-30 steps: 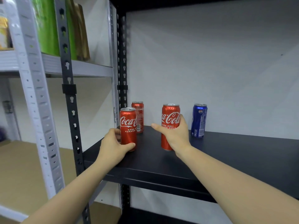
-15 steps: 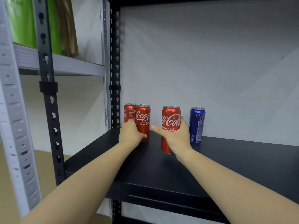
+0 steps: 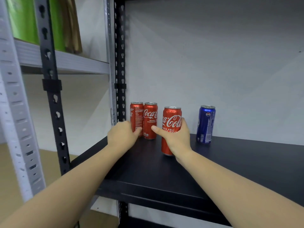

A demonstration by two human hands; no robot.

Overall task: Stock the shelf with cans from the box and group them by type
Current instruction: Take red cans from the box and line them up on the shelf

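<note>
**shelfwatcher:** ok so what's on the black shelf (image 3: 164, 171) right now? I count four cans, all upright.

**canspotter:** yep. Two red Coke cans sit at the back left corner, touching side by side: the far-left can (image 3: 136, 116) with its small-print side facing us, and the second red can (image 3: 150, 120) showing the logo. A third red can (image 3: 171, 127) stands a bit right of that pair and nearer the front edge, with a gap between. The blue Pepsi can (image 3: 206, 124) is off to the right, well apart from the reds, near the back wall.

**shelfwatcher:** and the hands?

**canspotter:** right hand (image 3: 176, 137) is wrapped around the third red can from its right side, thumb stretched out left across the front, so that grip is closed on it. The can's base looks to be on the shelf. Left hand (image 3: 122, 134) is curled low against the far-left can, thumb tip pressing its lower front. Honestly can't tell if that grip is really clamped on it or just resting there.

**shelfwatcher:** anything next door?

**canspotter:** grey rack (image 3: 62, 62) on the left, with green and tan packs, blurry.
</note>
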